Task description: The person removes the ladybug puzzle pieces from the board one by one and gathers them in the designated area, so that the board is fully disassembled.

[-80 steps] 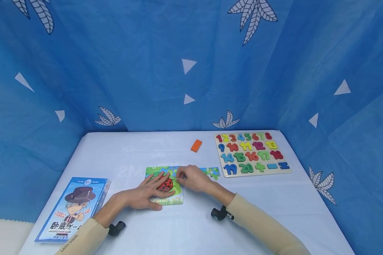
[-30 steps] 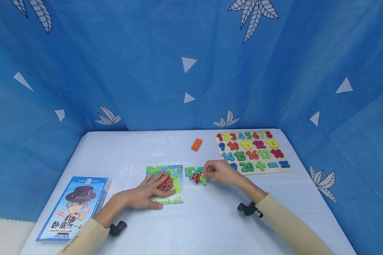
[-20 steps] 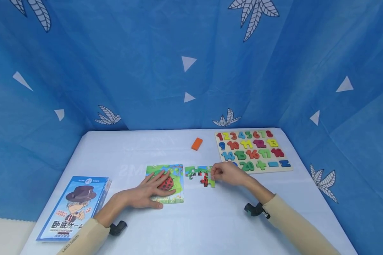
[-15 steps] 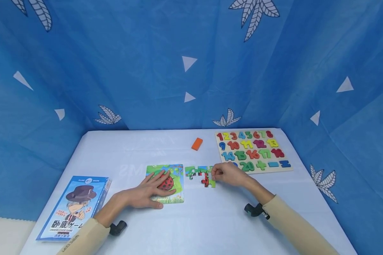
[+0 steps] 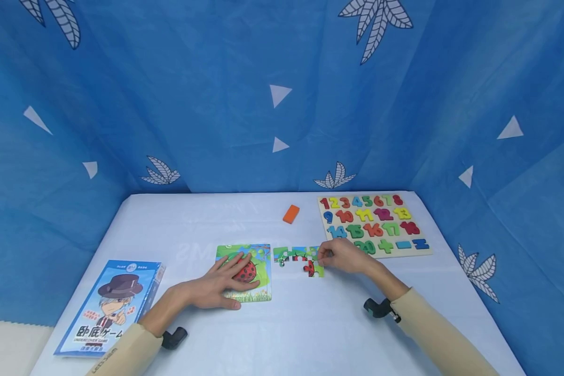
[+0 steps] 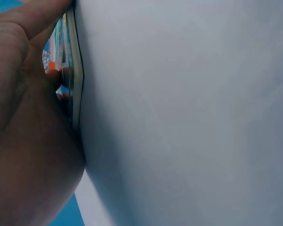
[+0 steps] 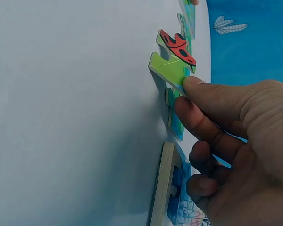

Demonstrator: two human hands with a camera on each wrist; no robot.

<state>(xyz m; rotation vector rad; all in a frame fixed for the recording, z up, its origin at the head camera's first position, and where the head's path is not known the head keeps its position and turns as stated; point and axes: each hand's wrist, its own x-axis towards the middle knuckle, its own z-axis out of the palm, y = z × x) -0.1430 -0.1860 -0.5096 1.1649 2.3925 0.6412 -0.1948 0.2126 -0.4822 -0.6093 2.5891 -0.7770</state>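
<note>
My left hand (image 5: 209, 287) lies with spread fingers on a square ladybug picture puzzle (image 5: 261, 290). In the left wrist view the edge of that puzzle (image 6: 78, 94) shows beside the palm. To its right, several joined puzzle pieces (image 5: 291, 253) with green, blue and some red form a row on the white table. My right hand (image 5: 345, 256) pinches a green and red puzzle piece (image 7: 172, 68) between thumb and index finger, just below the row's right part. In the right wrist view this piece is tilted, and its edge at the fingertips is covered.
A number board (image 5: 378, 249) with coloured numerals stands at the right, partly behind my right hand. An orange block (image 5: 291, 214) lies toward the back. A blue game box (image 5: 108, 303) lies at the left, near my left forearm. Blue cloth (image 5: 225, 104) surrounds the table.
My right hand has moved from the ladybug puzzle over to the row of pieces, then carried the green and red puzzle piece slightly rightward. My left hand has stayed on the puzzle.
</note>
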